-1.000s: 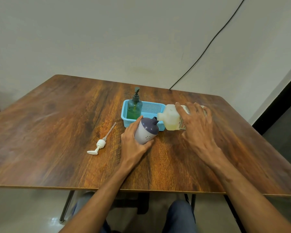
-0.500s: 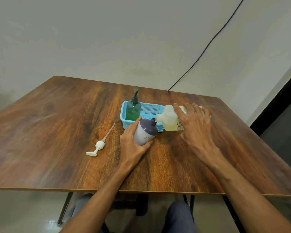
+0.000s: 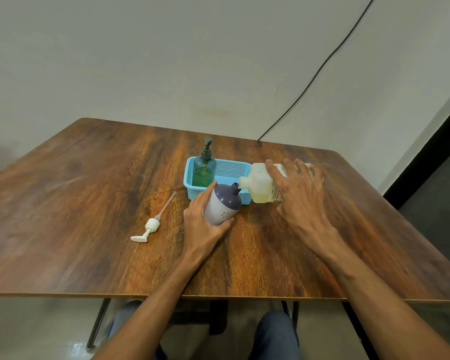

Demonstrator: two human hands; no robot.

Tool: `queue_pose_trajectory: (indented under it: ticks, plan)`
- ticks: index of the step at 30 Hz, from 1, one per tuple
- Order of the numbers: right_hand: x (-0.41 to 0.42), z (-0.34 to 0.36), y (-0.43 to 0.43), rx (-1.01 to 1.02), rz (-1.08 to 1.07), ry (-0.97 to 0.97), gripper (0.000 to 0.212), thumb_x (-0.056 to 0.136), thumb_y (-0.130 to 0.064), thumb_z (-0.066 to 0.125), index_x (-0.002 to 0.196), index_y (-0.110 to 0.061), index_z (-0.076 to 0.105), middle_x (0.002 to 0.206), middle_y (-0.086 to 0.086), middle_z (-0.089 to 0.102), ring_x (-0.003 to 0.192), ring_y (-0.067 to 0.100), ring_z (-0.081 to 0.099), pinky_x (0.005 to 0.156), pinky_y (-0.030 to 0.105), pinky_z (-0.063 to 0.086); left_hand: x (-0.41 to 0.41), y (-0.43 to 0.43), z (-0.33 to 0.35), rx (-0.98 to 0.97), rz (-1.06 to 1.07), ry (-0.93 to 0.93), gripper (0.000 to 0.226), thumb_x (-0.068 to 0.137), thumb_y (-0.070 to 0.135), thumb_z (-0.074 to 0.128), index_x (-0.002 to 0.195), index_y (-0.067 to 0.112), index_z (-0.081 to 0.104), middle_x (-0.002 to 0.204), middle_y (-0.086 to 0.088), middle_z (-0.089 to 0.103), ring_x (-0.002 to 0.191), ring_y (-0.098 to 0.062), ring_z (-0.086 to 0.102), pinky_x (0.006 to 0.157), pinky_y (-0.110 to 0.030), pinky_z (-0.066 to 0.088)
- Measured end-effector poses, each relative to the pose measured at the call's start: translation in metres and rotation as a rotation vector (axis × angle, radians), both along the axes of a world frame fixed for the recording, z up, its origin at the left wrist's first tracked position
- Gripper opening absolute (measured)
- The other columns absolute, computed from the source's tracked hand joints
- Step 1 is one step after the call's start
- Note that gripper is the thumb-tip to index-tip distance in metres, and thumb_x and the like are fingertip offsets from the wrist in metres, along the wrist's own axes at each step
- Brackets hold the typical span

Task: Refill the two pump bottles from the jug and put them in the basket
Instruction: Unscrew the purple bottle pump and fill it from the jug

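plain pale wall (image 3: 140,61) fills the upper half of my feed, with a dark cable (image 3: 322,63) running down it diagonally to the far edge of a brown wood-grain table (image 3: 76,203). near the middle of the table i see the left hand (image 3: 200,224) wrapped round a bottle with a white body and purple shoulder (image 3: 222,203), thumb on one side and fingers under the other, holding it tilted so its open neck points toward two o'clock. the right hand (image 3: 302,193) grips the jug (image 3: 257,185) from above with fingers spread and curled over its body. the jug lies tipped almost on its side at two o'clock from the bottle, yellowish liquid pooled in its lower part, and its spout meets the bottle's neck. i cannot tell from here whether anything is flowing. a blue mesh basket (image 3: 230,169) sits at twelve o'clock from the tilted bottle, just behind it, and a green pump bottle (image 3: 204,170) stands upright in the basket's left end with its pump on. at nine o'clock from the left hand, apart from it, a loose white pump (image 3: 151,226) lies flat on the table, its thin tube pointing toward one o'clock. below the near table edge i can make out knees in blue trousers
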State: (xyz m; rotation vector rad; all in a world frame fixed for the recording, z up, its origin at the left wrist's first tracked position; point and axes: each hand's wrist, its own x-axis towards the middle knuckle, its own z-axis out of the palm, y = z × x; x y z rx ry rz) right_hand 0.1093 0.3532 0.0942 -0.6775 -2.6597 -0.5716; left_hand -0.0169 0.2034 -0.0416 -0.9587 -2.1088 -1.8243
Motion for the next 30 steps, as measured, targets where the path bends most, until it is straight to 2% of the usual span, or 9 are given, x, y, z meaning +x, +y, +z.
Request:
queue_pose_trajectory:
  ticks: [10,16,22,26,30]
  plan:
    - [0.0012,0.0040,-0.0029,-0.021,0.000,-0.016,0.102,0.068,-0.023,0.088,0.154,-0.022,0.033,0.148,0.017,0.045,0.138,0.041,0.039,0.107,0.059,0.033,0.0006,-0.0010,0.0009,-0.007,0.001,-0.011,0.092,0.069,0.046,0.085,0.151,0.037,0.042,0.142,0.005,0.060,0.127,-0.013,0.059,0.102,-0.055,0.052]
    - [0.0018,0.0059,-0.0049,-0.024,0.004,-0.023,0.100,0.072,-0.025,0.086,0.155,-0.023,0.031,0.150,0.017,0.043,0.140,0.040,0.037,0.109,0.059,0.031,-0.0006,-0.0005,0.0009,-0.006,-0.008,-0.015,0.092,0.070,0.047,0.085,0.151,0.029,0.045,0.142,0.003,0.060,0.127,-0.013,0.059,0.104,-0.054,0.052]
    - [0.0017,0.0072,-0.0058,-0.014,-0.002,-0.028,0.099,0.072,-0.023,0.085,0.155,-0.023,0.031,0.150,0.016,0.043,0.140,0.040,0.038,0.107,0.058,0.032,0.0010,-0.0008,0.0017,-0.008,-0.003,-0.005,0.091,0.070,0.050,0.084,0.150,0.038,0.042,0.144,0.004,0.059,0.127,-0.014,0.059,0.103,-0.056,0.051]
    - [0.0016,0.0076,-0.0064,-0.025,-0.003,-0.025,0.097,0.075,-0.023,0.083,0.155,-0.024,0.028,0.152,0.015,0.039,0.142,0.039,0.035,0.110,0.058,0.029,0.0004,-0.0004,0.0014,-0.006,0.000,-0.003,0.092,0.070,0.048,0.085,0.151,0.036,0.042,0.144,0.003,0.059,0.127,-0.015,0.059,0.103,-0.056,0.052]
    - [0.0010,0.0054,-0.0044,-0.004,0.004,-0.013,0.097,0.070,-0.021,0.085,0.153,-0.023,0.034,0.147,0.016,0.045,0.137,0.041,0.040,0.107,0.059,0.033,0.0008,-0.0005,0.0010,-0.003,-0.003,0.000,0.091,0.070,0.049,0.085,0.150,0.035,0.043,0.144,0.003,0.059,0.128,-0.015,0.059,0.103,-0.056,0.052]
